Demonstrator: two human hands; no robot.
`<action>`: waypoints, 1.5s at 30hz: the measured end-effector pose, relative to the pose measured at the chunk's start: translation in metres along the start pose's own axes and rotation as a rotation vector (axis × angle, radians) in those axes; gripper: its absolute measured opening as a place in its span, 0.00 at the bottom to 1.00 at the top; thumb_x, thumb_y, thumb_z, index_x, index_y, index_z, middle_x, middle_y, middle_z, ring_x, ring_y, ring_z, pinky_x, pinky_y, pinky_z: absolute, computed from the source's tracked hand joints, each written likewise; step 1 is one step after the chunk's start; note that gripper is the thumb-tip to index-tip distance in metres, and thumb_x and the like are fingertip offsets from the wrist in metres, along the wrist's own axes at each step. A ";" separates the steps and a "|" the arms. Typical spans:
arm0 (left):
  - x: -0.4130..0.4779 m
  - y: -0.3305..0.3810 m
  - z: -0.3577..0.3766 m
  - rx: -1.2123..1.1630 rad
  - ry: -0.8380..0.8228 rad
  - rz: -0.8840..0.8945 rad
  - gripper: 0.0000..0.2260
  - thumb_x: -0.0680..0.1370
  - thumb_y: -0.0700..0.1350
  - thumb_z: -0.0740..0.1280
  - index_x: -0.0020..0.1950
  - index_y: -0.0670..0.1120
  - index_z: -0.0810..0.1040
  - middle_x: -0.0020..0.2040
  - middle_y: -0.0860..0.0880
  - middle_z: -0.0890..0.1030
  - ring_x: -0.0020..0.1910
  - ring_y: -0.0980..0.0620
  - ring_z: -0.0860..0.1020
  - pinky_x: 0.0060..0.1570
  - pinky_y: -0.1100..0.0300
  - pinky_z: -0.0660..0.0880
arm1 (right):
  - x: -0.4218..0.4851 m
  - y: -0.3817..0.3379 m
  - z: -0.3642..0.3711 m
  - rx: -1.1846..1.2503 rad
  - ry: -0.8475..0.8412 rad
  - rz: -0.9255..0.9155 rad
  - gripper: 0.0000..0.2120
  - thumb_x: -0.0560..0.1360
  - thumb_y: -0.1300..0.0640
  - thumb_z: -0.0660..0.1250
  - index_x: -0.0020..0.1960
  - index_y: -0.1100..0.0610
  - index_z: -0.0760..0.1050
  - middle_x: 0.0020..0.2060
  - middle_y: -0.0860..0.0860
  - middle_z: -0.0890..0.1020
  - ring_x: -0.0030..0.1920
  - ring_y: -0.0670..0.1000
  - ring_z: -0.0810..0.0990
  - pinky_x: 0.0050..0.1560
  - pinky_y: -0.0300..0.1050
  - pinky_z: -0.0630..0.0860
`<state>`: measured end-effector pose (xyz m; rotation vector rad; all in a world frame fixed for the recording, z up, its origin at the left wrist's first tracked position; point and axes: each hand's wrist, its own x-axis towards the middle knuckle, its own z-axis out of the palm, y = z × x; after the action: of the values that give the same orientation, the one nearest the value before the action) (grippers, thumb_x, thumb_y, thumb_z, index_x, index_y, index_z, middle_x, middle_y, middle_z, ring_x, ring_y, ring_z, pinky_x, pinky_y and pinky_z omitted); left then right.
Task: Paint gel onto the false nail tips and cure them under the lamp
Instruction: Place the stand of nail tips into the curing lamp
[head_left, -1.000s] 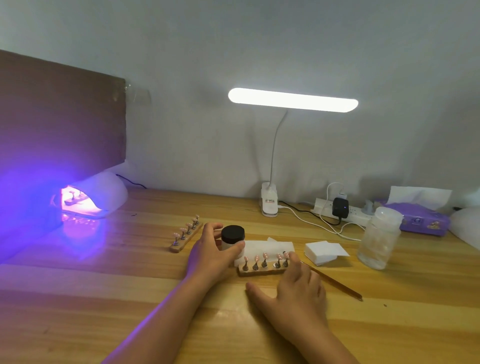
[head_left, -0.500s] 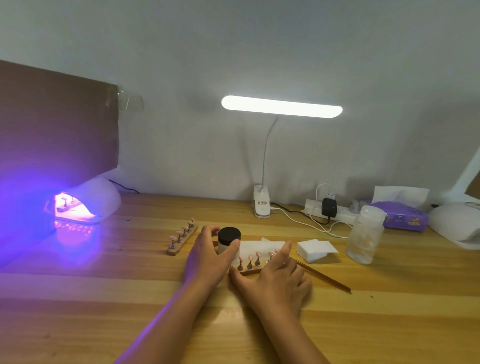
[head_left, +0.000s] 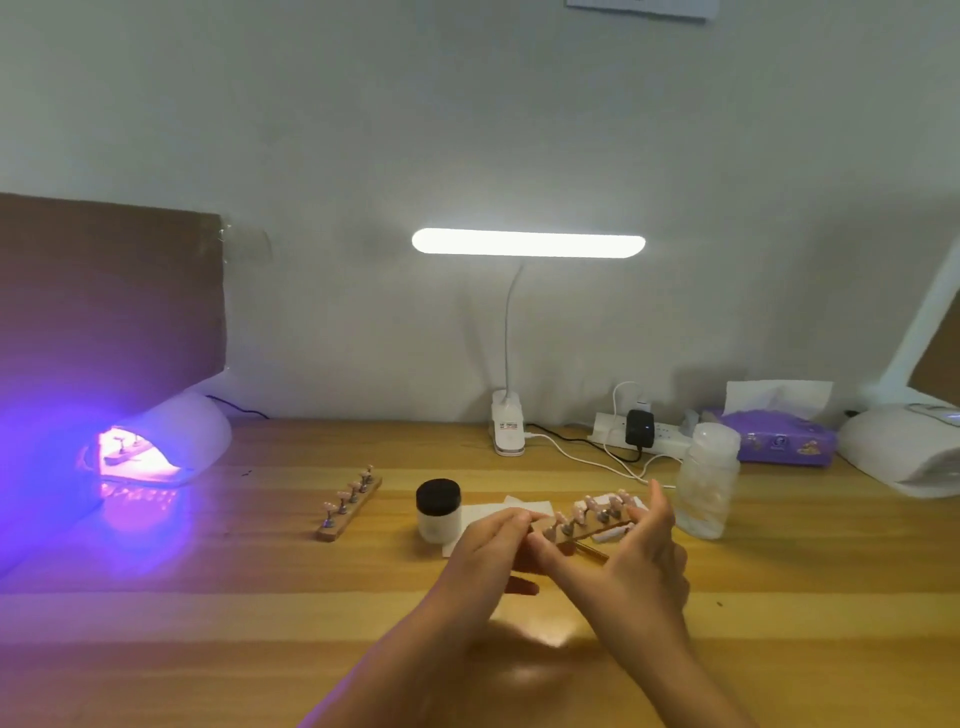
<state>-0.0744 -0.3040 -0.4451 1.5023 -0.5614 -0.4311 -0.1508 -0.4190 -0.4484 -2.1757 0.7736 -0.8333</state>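
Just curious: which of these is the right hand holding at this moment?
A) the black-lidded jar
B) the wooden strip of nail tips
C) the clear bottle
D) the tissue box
B: the right hand spans the wooden strip of nail tips between thumb and fingers, while the black-lidded jar stands apart, untouched.

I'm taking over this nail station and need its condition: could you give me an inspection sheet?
Surface: wooden table, purple glow at left.
Job's things: tip strip held above the table; second strip lying left of black-lidded jar; lit curing lamp holds another strip.
Clutter: clear bottle, tissue pack, white pads.
Grips: left hand and right hand both hold the tip strip.
Cables: white lead beside power strip.
Surroundings: lit desk lamp, cardboard, grey wall.
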 end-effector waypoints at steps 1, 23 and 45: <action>0.000 0.003 0.009 -0.075 -0.056 -0.065 0.14 0.85 0.46 0.56 0.55 0.47 0.81 0.42 0.52 0.86 0.41 0.58 0.83 0.39 0.63 0.78 | 0.003 0.004 -0.008 -0.027 0.009 -0.004 0.63 0.57 0.28 0.73 0.76 0.48 0.38 0.74 0.50 0.62 0.73 0.56 0.60 0.69 0.56 0.63; 0.078 0.008 0.224 -0.287 -0.288 -0.330 0.14 0.82 0.53 0.61 0.51 0.44 0.79 0.39 0.47 0.84 0.30 0.55 0.79 0.31 0.62 0.76 | 0.080 0.167 -0.241 0.084 -0.160 0.087 0.11 0.73 0.58 0.74 0.52 0.46 0.81 0.44 0.45 0.83 0.48 0.50 0.80 0.45 0.41 0.75; 0.145 -0.012 0.319 -0.862 -0.376 -0.518 0.15 0.77 0.47 0.66 0.59 0.39 0.78 0.47 0.43 0.84 0.33 0.51 0.81 0.34 0.59 0.81 | 0.215 0.237 -0.188 1.040 0.596 0.687 0.11 0.75 0.63 0.71 0.54 0.69 0.76 0.36 0.55 0.79 0.31 0.48 0.76 0.21 0.32 0.73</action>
<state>-0.1467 -0.6472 -0.4508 0.7046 -0.1998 -1.2035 -0.2221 -0.7830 -0.4475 -0.6731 0.9710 -1.1482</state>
